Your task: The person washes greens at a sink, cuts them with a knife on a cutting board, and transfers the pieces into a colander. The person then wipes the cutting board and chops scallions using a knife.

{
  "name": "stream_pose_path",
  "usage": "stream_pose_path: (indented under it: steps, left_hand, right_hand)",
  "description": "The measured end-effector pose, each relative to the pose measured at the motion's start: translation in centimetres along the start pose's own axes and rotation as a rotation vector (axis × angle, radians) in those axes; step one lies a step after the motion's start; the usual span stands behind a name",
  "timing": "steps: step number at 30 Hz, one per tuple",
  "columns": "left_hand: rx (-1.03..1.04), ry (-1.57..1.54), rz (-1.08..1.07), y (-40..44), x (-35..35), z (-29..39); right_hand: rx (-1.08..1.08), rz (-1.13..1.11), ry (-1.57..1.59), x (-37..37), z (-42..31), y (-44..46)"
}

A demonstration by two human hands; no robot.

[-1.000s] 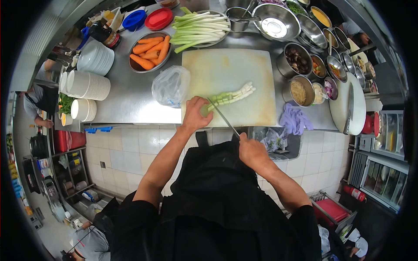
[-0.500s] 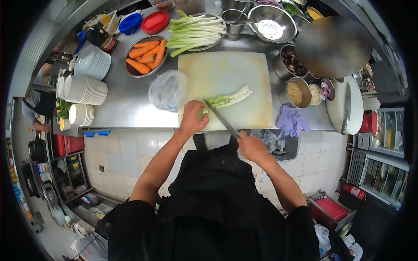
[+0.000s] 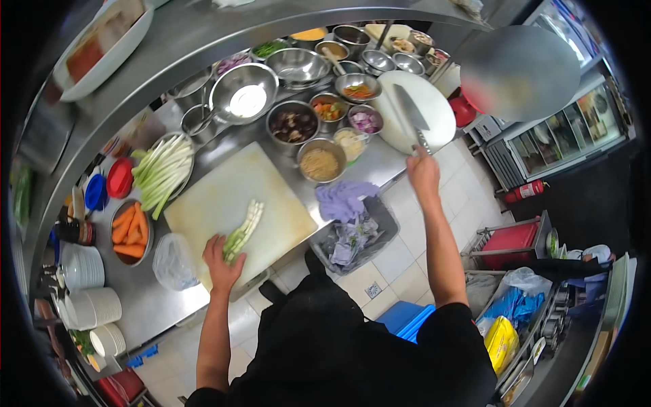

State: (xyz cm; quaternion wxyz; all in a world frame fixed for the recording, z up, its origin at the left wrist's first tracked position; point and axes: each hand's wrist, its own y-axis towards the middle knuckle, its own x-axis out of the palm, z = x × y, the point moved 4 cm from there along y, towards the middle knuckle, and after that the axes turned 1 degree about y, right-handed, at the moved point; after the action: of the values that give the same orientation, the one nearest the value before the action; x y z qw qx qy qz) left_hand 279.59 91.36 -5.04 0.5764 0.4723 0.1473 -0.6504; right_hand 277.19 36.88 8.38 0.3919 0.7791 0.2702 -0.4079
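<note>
My left hand is at the lower left of the pale cutting board, its fingers and thumb around the near end of a short row of cut spring onions. Out to the right, my right hand is closed on a knife handle at the edge of a round white board. A broad knife blade lies over that board, pointing away from me. A paler narrow shape beside the blade is too unclear to name.
Carrots, a plate of spring onions and a plastic bag are left of the cutting board. Bowls of ingredients stand behind and right. A purple cloth hangs above a bin. Stacked white bowls stand far left.
The view has turned to the right. My right hand has moved with the knife from the cutting board to the round board. My left hand remains by the cut spring onions.
</note>
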Motion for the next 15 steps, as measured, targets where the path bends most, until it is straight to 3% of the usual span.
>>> stream_pose_path:
  steps: [2,6,9,12,15]
  left_hand:
    - [-0.01,0.023,-0.01,0.2,-0.1,0.4]
    - [-0.013,0.077,-0.031,0.6,0.2,1.0]
    - [-0.028,0.134,-0.05,0.7,0.4,1.4]
    - [-0.027,0.161,-0.059,0.9,0.6,1.4]
    - [-0.042,0.154,-0.058,1.1,0.6,1.7]
  right_hand:
    - [0.055,0.098,-0.093,1.4,6.1,5.1]
    - [0.226,0.05,-0.137,6.8,15.6,12.8]
    - [0.268,-0.016,-0.102,9.3,17.7,15.1]
    - [0.214,0.093,-0.449,8.4,14.3,14.7]
    - [0.119,-0.166,-0.387,10.3,12.5,13.9]
